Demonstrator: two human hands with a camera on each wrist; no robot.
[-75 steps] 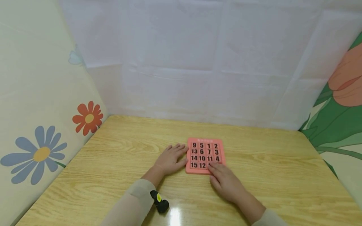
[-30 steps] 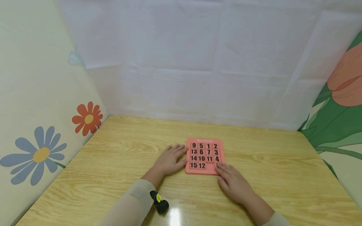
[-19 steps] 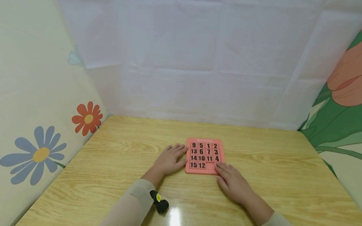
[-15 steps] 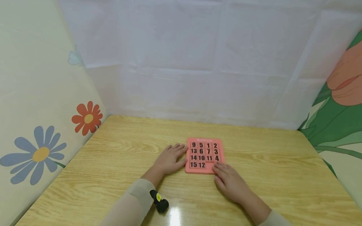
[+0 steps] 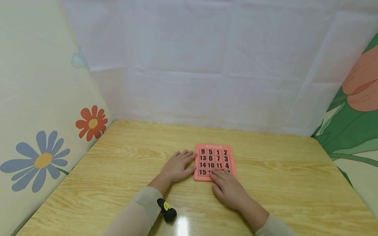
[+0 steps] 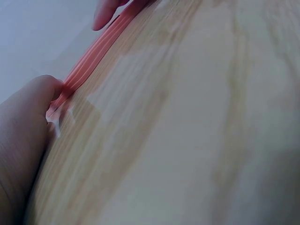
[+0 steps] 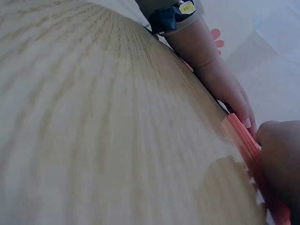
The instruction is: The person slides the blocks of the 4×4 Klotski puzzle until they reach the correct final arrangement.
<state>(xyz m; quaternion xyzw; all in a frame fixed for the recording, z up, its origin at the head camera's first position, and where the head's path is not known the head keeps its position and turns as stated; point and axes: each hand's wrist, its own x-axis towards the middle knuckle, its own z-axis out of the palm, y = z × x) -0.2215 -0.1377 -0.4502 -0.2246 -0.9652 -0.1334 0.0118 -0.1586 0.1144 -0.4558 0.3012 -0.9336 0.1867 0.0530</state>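
A pink sliding number puzzle (image 5: 214,146) lies flat on the wooden table, its tiles printed with black numbers. My left hand (image 5: 176,166) rests along its left side, fingers extended and the fingertips and thumb tip at the frame's edge. In the left wrist view that thumb (image 6: 40,96) meets the pink side wall. My right hand (image 5: 230,190) reaches in from the front edge, fingertips over the second tile of the bottom row. The tile 15 (image 5: 202,172) shows at that row's left. The right fingers hide most of the row's middle; part of a tile (image 5: 228,171) shows at its right end.
The wood-grain table (image 5: 133,144) extends around the puzzle on all sides. A white cloth (image 5: 189,65) hangs behind it, with flower-patterned panels (image 5: 44,160) at the sides. A black device with a yellow label (image 5: 166,209) sits at the left sleeve's cuff.
My right hand first went right along the bottom row, uncovering a gap in its third place, then came back left over the 12 tile. The left hand and the puzzle frame stayed put.
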